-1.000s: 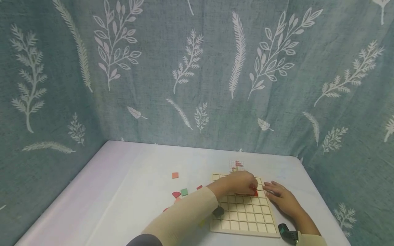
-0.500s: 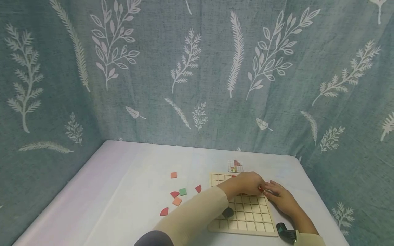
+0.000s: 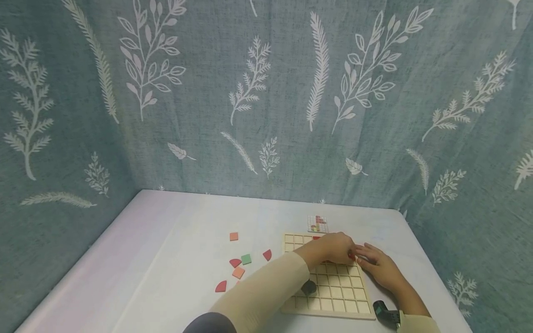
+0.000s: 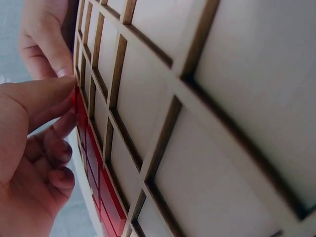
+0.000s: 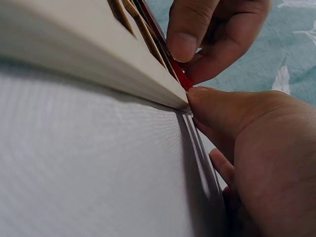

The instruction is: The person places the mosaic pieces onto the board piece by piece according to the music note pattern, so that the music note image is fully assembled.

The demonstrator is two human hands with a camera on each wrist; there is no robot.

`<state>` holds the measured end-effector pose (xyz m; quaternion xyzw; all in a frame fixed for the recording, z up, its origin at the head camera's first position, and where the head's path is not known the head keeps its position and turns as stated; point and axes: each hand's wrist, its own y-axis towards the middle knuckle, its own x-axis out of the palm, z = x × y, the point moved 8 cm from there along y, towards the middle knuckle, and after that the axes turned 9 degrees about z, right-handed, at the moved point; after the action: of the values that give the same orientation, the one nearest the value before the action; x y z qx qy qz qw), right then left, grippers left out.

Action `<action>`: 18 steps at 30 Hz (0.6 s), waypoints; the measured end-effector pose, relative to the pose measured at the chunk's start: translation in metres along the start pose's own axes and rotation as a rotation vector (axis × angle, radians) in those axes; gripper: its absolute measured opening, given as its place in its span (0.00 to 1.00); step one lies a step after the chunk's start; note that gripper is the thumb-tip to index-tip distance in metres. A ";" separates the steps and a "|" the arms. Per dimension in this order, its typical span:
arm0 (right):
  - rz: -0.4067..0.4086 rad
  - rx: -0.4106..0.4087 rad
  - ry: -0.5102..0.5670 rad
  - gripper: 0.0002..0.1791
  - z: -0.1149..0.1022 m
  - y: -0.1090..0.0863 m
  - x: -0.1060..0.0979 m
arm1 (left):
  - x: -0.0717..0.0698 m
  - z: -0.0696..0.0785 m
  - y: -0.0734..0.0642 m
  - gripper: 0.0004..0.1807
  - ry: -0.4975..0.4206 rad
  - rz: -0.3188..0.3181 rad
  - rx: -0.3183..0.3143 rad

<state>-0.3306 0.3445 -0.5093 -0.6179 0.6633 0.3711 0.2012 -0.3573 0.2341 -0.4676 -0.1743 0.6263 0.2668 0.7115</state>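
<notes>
My left hand (image 3: 335, 247) reaches over the wooden grid board (image 3: 337, 317) to its right side. In the left wrist view, the thumb and forefinger of the left hand (image 4: 29, 133) pinch a red tile (image 4: 75, 101) at the board's edge. More red tiles (image 4: 112, 202) lie in a row of the board's cells beside it. At the right border rests my right hand (image 3: 383, 268), its fingers extended. The right wrist view has the right hand (image 5: 276, 148) with its thumb tip against the board's corner, right below the red tile (image 5: 182, 76).
Left of the board lie loose tiles: orange squares (image 3: 234, 236), a green square (image 3: 246, 259) and red quarter-circles (image 3: 221, 286). A printed pattern card (image 3: 318, 224) lies behind the board. Patterned green cloth (image 3: 200, 115) hangs around the white table (image 3: 166, 259).
My left hand has moved right across the board with the red tile, reaching the right border beside my right hand. The right hand has stayed at the border.
</notes>
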 end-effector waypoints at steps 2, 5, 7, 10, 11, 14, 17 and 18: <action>-0.001 -0.003 -0.010 0.30 0.001 -0.001 0.000 | 0.001 0.002 0.000 0.07 0.000 -0.005 0.009; -0.003 -0.007 -0.010 0.30 0.001 -0.001 0.000 | 0.001 0.004 0.001 0.06 0.005 -0.008 0.014; -0.003 -0.013 -0.009 0.30 0.001 0.000 0.001 | 0.001 0.004 0.000 0.06 0.012 -0.011 0.010; 0.004 -0.021 -0.002 0.28 0.001 0.000 0.000 | 0.002 0.003 0.000 0.06 0.044 -0.014 0.006; 0.006 -0.025 -0.002 0.28 0.001 0.000 0.000 | 0.002 0.003 0.000 0.07 0.052 -0.016 0.001; 0.010 -0.038 -0.001 0.26 0.000 0.001 0.000 | 0.002 0.002 -0.001 0.08 0.068 -0.023 -0.009; 0.009 -0.044 -0.002 0.25 -0.001 0.000 0.000 | 0.002 0.002 -0.001 0.08 0.068 -0.025 -0.020; 0.006 -0.045 -0.004 0.26 -0.001 0.000 0.000 | 0.002 0.002 -0.001 0.08 0.068 -0.025 -0.025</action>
<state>-0.3302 0.3439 -0.5085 -0.6193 0.6564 0.3879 0.1876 -0.3548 0.2343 -0.4693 -0.1999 0.6444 0.2597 0.6909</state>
